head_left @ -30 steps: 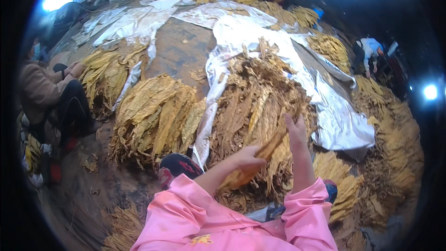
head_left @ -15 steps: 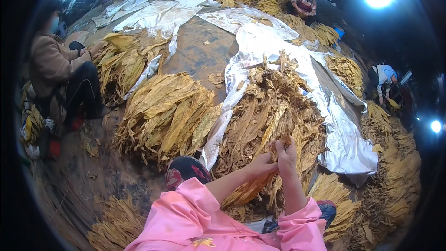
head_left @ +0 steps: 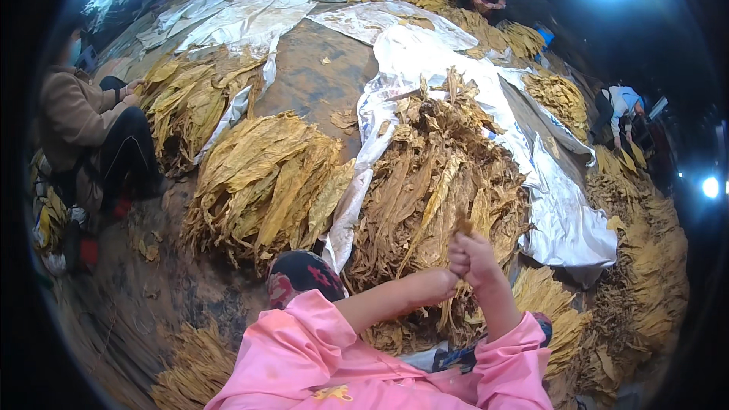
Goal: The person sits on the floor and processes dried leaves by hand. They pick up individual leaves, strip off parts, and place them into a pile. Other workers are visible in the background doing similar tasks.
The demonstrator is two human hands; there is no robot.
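Note:
My right hand [head_left: 474, 259] is closed in a fist round a bundle of dried tobacco leaves, whose brown stem end [head_left: 463, 222] pokes out above the fingers. My left hand [head_left: 438, 285] crosses to the right wrist, just below the fist; its fingers are blurred and partly hidden. Beneath and beyond both hands lies a tall heap of brown, crumpled tobacco leaves [head_left: 425, 175]. The lower part of the held bundle is hard to tell from this heap.
A yellow leaf pile [head_left: 262, 182] lies to the left, with white sheeting [head_left: 351, 212] between it and the brown heap. More sheeting [head_left: 566, 220] and long leaf piles [head_left: 630, 258] lie right. A co-worker [head_left: 83, 114] sits at far left; several others work farther back.
Both hands have come lower and slightly right, and the left has slid down from the leaves to the right wrist. The view has shifted a little.

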